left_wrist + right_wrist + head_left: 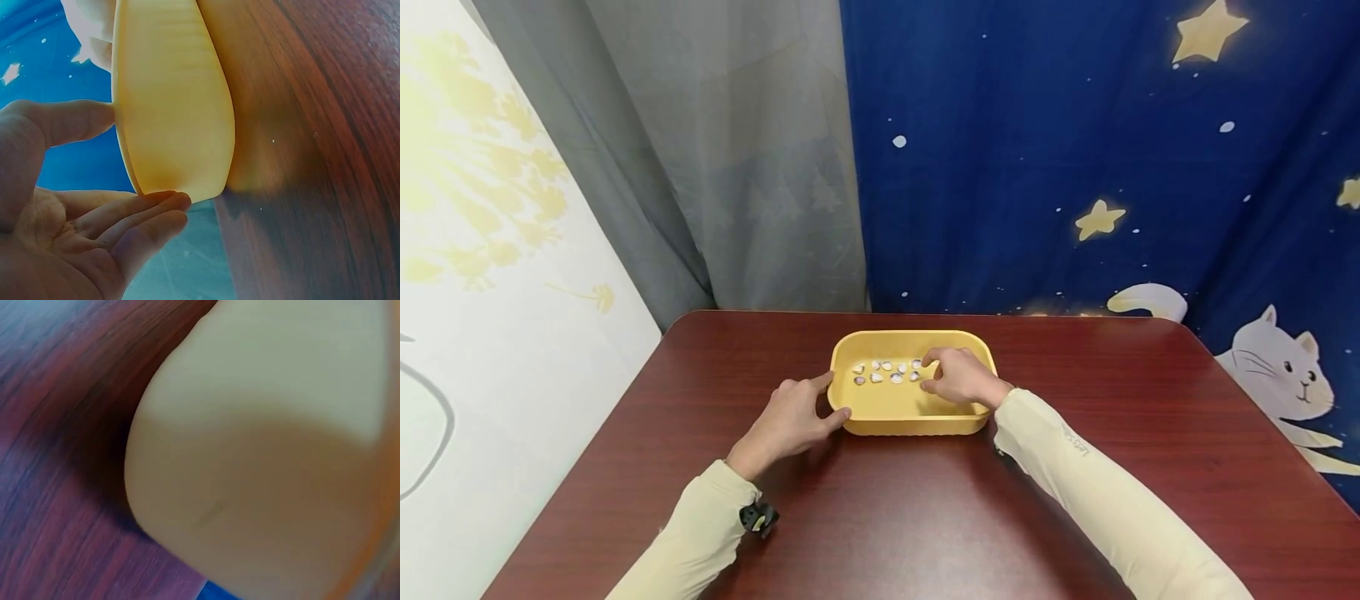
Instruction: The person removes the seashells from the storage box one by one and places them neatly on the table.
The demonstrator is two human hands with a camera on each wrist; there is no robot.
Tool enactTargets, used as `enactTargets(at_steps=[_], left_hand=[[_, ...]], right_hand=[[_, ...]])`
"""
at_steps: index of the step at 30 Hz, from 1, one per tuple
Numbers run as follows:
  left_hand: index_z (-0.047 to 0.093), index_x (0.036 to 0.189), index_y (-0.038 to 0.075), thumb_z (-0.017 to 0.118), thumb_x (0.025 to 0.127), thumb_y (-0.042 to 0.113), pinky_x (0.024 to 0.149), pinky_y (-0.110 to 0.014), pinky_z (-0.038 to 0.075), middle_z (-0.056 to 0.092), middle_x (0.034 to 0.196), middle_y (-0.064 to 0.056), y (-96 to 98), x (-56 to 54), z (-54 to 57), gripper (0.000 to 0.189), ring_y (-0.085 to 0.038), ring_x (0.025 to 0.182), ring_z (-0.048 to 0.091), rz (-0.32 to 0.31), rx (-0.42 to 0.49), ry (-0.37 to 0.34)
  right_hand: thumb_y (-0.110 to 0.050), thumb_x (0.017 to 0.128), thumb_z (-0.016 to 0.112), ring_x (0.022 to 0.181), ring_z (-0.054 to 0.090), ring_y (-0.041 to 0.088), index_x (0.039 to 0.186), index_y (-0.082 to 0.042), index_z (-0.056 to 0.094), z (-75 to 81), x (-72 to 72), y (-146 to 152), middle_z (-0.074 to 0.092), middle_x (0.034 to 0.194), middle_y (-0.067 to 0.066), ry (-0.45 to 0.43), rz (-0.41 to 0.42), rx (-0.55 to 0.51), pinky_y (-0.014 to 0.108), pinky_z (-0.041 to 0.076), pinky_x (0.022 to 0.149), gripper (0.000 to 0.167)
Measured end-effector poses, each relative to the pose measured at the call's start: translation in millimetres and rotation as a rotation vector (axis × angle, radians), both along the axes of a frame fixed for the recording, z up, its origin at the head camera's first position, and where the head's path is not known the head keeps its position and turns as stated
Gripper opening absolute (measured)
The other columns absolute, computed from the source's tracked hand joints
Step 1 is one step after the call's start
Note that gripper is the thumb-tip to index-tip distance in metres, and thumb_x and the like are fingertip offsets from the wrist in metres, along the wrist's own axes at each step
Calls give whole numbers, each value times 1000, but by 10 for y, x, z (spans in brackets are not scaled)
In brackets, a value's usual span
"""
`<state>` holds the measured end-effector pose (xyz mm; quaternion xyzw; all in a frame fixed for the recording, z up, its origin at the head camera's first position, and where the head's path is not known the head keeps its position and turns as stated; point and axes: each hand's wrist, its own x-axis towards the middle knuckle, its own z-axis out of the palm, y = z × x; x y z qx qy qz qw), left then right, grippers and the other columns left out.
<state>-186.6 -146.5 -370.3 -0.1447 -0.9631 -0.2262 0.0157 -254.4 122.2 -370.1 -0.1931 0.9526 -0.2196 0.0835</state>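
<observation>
A shallow yellow basin [880, 425] sits on the table. Inside it, small pale pieces that look like seashells [896, 378] lie in two rows. My left hand [790, 421] is at the basin's left end, thumb on the front rim and fingers against the end wall; the left wrist view shows this hand [81, 206] touching the basin wall [175, 106]. Over the basin's right part, my right hand [958, 377] reaches down, thumb and index finger apart beside the rightmost shells. Its other fingers are hidden. Only the basin's outer wall [250, 462] fills the right wrist view.
The reddish-brown wooden table [910, 517] extends around the basin. Behind its far edge hang a grey curtain [775, 167] and a blue star-patterned curtain [1000, 167]. At the left stands a white panel [512, 350] with a yellow print.
</observation>
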Motion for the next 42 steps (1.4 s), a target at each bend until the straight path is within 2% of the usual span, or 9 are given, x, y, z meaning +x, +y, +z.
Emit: enactTargets(at_steps=[4, 9, 16, 19, 23, 30, 36, 40, 42], left_hand=[[52, 143, -3, 75, 89, 34, 60, -25, 45, 57, 62, -3, -7, 3, 1, 69, -15, 57, 47, 1, 9, -5], [54, 142, -3, 75, 88, 33, 63, -26, 47, 64, 69, -7, 3, -3, -11, 68, -14, 59, 49, -5, 6, 12], [53, 143, -2, 75, 88, 35, 63, -26, 48, 66, 70, -9, 2, -12, 2, 70, -14, 59, 50, 0, 4, -1], [52, 144, -2, 75, 88, 35, 61, -26, 47, 61, 64, -6, -14, -16, 13, 71, -15, 57, 49, 11, 2, -9], [53, 144, -2, 75, 88, 35, 62, -25, 47, 57, 61, -3, -27, -18, 8, 70, -15, 56, 48, 9, -3, -9], [54, 141, -4, 76, 88, 35, 63, -25, 48, 68, 75, -11, -27, 12, -11, 69, -14, 62, 51, 6, -4, -10], [55, 141, -4, 75, 88, 34, 64, -28, 50, 67, 73, -12, -29, -11, 3, 68, -15, 60, 51, -1, 4, 7], [55, 141, -3, 75, 88, 35, 68, -29, 52, 72, 82, -15, -16, -24, 2, 68, -14, 64, 53, -6, -5, 7], [55, 141, -3, 75, 88, 35, 67, -29, 52, 70, 77, -13, -6, -25, 0, 68, -14, 62, 53, -8, -3, -5]], right_hand=[[-23, 89, 72, 80, 65, 16, 123, -8, 68, -23, -36, -59, 73, 85, 4, -11, -34, 23, 29, 52, 71, 37], [-22, 85, 73, 80, 65, 16, 114, -9, 72, -3, -56, -104, 74, 79, 4, 22, -8, 74, 32, 53, 78, 32], [-24, 88, 74, 83, 63, 19, 108, -8, 76, 105, -156, -153, 74, 119, 11, 32, 49, 135, 33, 53, 80, 26], [-26, 89, 75, 89, 61, 21, 105, -9, 77, 133, -223, -196, 71, 125, 9, 19, 54, 162, 32, 53, 80, 24], [-25, 88, 76, 82, 61, 19, 93, -10, 77, 147, -283, -253, 74, 112, 6, -9, 48, 198, 27, 50, 70, 16], [-22, 88, 76, 57, 53, 11, 85, -12, 76, 209, -313, -340, 70, 71, 2, -62, 88, 255, 20, 43, 58, 11], [-18, 86, 79, 49, 55, 11, 81, -15, 74, 326, -401, -419, 75, 79, 6, -71, 59, 282, 21, 42, 48, 8], [-16, 84, 81, 51, 55, 10, 80, -14, 75, 287, -475, -429, 72, 77, 2, -90, 59, 293, 19, 41, 47, 7], [-15, 82, 82, 52, 54, 9, 81, -13, 76, 245, -505, -422, 68, 74, 0, -98, 56, 293, 19, 42, 47, 7]])
